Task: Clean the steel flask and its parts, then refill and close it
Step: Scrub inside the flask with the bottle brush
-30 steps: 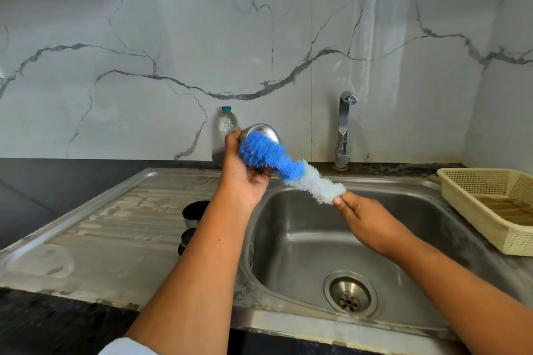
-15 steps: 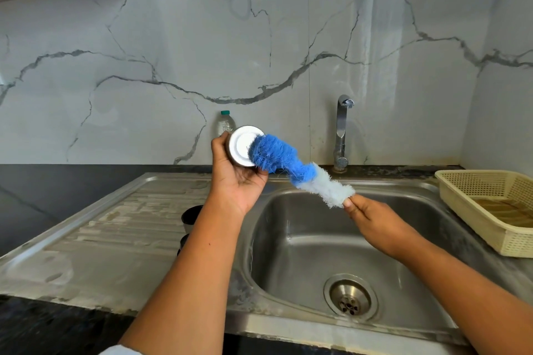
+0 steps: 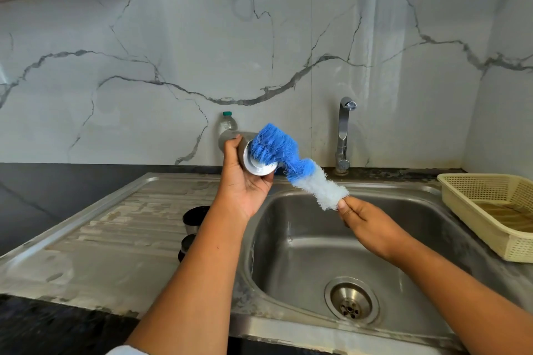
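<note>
Flask [image 3: 258,168] of steel sits mid-frame above the sink [image 3: 302,239], clasped by the left hand [image 3: 245,184]. The right hand [image 3: 363,219] pinches the soft bottle brush [image 3: 300,170]. Rigid, wet, probably slippery: grasp its barrel.

White sleeve [image 3: 127,351] at left arm [image 3: 202,268]

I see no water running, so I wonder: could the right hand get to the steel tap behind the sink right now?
Probably yes. The steel tap stands just beyond the right hand, with nothing between them. But its fingers pinch the blue and white bristle brush, so the hand is not free.
</note>
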{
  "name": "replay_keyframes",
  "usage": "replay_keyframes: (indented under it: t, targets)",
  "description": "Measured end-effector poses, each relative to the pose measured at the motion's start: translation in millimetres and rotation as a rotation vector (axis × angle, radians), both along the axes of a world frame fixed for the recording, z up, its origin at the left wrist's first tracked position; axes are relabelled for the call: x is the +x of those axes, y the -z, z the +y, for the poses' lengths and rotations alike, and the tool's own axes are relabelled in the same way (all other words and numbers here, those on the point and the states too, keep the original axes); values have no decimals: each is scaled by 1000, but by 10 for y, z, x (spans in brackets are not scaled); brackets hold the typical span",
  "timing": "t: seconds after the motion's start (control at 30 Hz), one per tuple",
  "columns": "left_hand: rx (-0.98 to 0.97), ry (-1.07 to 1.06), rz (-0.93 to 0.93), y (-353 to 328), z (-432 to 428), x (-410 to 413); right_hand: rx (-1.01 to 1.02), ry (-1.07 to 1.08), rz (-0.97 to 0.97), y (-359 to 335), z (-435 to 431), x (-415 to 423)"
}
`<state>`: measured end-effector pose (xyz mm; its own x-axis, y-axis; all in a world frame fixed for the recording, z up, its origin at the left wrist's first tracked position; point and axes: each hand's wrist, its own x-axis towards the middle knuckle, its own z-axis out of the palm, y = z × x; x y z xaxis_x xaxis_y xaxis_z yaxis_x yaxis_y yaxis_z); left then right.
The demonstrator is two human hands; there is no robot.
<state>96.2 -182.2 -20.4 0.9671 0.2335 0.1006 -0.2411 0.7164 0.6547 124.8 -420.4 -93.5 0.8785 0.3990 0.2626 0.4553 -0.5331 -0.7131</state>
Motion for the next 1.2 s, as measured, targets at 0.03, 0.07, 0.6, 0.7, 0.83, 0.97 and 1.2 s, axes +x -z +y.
replay_keyframes:
  t: [0.03, 0.07, 0.6, 0.7, 0.83, 0.97, 1.2]
  targets:
    - [3, -3, -7, -1, -8, 6, 10, 1, 7, 4, -7, 2]
    - [-1, -12, -15, -7, 6, 7, 21, 6, 14, 8, -35, 4]
    - [163, 37, -5, 60, 46, 11, 37, 7, 39, -57, -154, 7]
    - [211, 34, 26, 36, 9, -31, 94, 10, 50, -59, -132, 14]
    - [398, 5, 92, 72, -17, -37, 143, 152, 9, -46, -265, 57]
    - [683, -175, 142, 114, -127, -27, 237, 256, -84, -93, -305, 62]
    - [1300, -580, 162, 202, -99, 48, 295, 266, -171, -177, -307, 9]
